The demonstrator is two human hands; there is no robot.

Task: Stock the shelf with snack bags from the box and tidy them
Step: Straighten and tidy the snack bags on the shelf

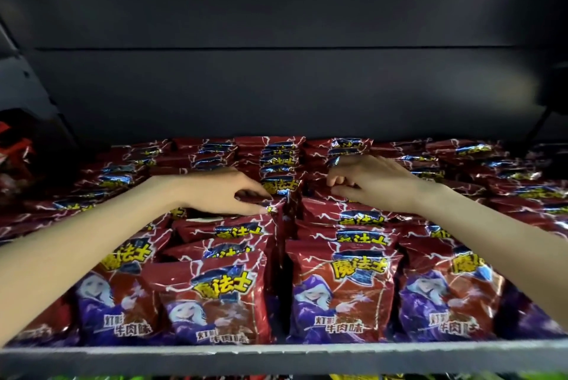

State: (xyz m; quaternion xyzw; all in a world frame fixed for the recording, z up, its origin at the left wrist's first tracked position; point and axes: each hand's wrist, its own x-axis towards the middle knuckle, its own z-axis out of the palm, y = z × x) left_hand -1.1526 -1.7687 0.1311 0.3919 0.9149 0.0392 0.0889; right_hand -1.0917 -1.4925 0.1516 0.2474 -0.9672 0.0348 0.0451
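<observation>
Red snack bags with yellow lettering and a purple-cloaked figure stand in several rows front to back on the shelf (276, 355). My left hand (221, 192) reaches into the middle of the shelf. Its thumb and fingers pinch the top edge of a snack bag (275, 206) in the centre-left row. My right hand (372, 183) is over the centre-right row, fingers curled down. With its thumb it pinches the top of another bag (314, 188) there. A front bag (215, 296) leans a little to the left. The box is out of view.
The dark back wall (276, 87) of the shelf rises behind the rows. A narrow gap (282, 287) runs between the two centre rows. Other red packets (15, 146) lie at the far left. Bright packaging (368, 377) shows on the shelf below.
</observation>
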